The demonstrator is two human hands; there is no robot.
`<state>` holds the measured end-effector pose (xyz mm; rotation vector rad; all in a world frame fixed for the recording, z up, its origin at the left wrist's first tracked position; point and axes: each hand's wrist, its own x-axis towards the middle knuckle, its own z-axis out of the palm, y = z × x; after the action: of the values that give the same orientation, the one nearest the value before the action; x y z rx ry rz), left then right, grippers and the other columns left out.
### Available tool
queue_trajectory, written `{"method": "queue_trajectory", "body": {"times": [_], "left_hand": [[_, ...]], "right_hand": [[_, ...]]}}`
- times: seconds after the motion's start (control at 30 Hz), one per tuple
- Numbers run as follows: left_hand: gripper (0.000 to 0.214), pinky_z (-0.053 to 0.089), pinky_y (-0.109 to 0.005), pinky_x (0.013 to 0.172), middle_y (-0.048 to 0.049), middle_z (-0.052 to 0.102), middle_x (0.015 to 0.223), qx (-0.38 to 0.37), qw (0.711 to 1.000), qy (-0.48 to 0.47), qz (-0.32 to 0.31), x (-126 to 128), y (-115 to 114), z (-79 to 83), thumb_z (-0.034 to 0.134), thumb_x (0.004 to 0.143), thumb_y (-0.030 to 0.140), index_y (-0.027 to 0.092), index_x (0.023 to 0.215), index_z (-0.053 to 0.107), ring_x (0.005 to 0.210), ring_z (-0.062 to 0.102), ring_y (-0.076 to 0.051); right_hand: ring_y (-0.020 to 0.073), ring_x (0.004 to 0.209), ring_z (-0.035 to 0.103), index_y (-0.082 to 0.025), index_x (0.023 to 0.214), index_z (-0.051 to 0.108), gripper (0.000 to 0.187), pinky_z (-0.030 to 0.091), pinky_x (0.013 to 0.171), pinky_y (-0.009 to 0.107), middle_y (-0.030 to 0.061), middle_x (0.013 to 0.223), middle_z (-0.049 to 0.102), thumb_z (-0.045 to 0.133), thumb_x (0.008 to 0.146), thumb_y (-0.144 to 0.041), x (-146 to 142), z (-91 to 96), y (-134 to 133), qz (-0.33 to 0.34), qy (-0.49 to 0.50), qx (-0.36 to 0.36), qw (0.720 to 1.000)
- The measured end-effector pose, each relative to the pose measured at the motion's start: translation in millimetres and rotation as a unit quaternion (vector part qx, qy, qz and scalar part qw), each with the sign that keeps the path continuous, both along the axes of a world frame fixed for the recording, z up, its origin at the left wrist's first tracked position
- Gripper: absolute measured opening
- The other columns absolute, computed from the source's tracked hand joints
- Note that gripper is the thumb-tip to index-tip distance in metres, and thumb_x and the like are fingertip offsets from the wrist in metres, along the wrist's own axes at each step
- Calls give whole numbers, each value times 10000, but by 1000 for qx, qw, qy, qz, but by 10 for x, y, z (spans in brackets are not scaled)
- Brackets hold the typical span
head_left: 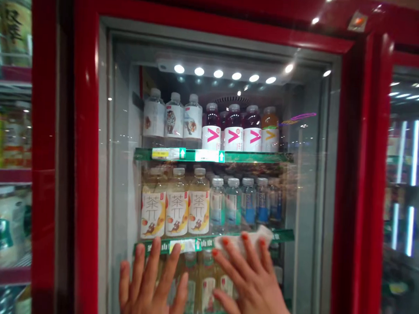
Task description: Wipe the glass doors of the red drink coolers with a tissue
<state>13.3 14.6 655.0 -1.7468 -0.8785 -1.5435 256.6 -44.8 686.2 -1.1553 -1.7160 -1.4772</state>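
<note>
My left hand (152,286) is raised before the glass door (308,193) of a red-framed drinks fridge, fingers spread and holding nothing. Whether its palm touches the glass, I cannot tell. To the right, my right hand (251,281) holds a white cloth (265,234) against the glass under outstretched fingers. Most of the cloth is hidden by that hand; its upper edge shows above the fingertips. Behind the glass, level with the fingers, runs a green shelf strip (284,235) with price labels.
Bottles with white labels (177,213) and clear water bottles (232,204) stand on the middle shelf. Above are dark purple bottles (233,130) and tiger-print bottles (174,116). The red door frame (84,170) surrounds the glass. More stocked fridges flank it, one on each side.
</note>
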Motion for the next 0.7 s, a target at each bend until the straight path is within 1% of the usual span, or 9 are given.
{"method": "queue_trajectory", "body": {"times": [0.1,0.17,0.27,0.33,0.4,0.5,0.57,0.63,0.7], "left_hand": [[774,34,-505,1427,31,147,1864,5,1000,3,19,5,50,-78,591,1047,515,390,1738,265,1741,101,-255],[770,32,-516,1426,35,138,1865,6,1000,-3,24,32,41,-57,585,1051,500,393,1739,256,1742,90,-255],[777,53,-515,1427,32,148,1864,3,1000,-7,20,34,2,-36,597,1047,480,387,1739,256,1741,105,-253],[784,57,-515,1428,22,162,1861,-6,1000,2,19,-22,-11,-92,603,1042,479,373,1740,262,1739,119,-249],[787,-15,-535,1425,24,171,1856,-23,999,18,35,-115,4,-216,605,1038,483,369,1739,265,1741,103,-243],[847,-77,-542,1418,47,138,1853,-27,997,31,70,-243,76,-459,641,1014,453,374,1747,225,1745,55,-233],[915,-16,-544,1428,50,115,1852,-15,997,24,73,-280,126,-584,679,984,430,369,1755,189,1745,56,-247],[939,25,-564,1431,47,122,1851,-13,998,12,67,-285,149,-644,696,966,411,367,1756,190,1743,75,-276],[923,22,-564,1432,34,139,1851,-10,998,16,63,-284,142,-648,689,962,344,352,1754,214,1741,87,-285]], "right_hand": [[366,1725,16,-347,1775,82,727,109,1363,755,-10,1863,63,356,1123,-515,481,-17,-33,-45,245,38,968],[404,1720,-22,-324,1777,16,718,138,1306,843,31,1863,-17,289,1133,-485,540,105,10,-49,353,66,932],[382,1723,-26,-280,1780,72,755,47,1370,737,14,1862,25,354,1112,-491,41,103,102,-22,261,51,964],[340,1729,18,-304,1771,178,761,-2,1411,603,-46,1853,117,399,1091,-565,-328,-86,117,22,76,26,997],[327,1728,56,-327,1761,230,773,-14,1416,548,-70,1842,170,404,1077,-644,-397,-305,95,43,-32,18,998],[359,1726,28,-308,1777,140,764,18,1395,643,-1,1859,98,374,1105,-587,66,-393,54,-8,120,20,993],[403,1721,-12,-319,1780,41,728,67,1342,780,43,1864,11,287,1129,-534,385,-246,47,-41,294,40,954],[449,1711,-38,-313,1777,-22,720,98,1277,882,82,1860,-39,209,1134,-540,410,-73,59,-48,385,65,919],[454,1711,-29,-280,1781,9,752,96,1286,875,105,1860,24,251,1126,-562,131,-47,84,-41,345,52,936]]}}
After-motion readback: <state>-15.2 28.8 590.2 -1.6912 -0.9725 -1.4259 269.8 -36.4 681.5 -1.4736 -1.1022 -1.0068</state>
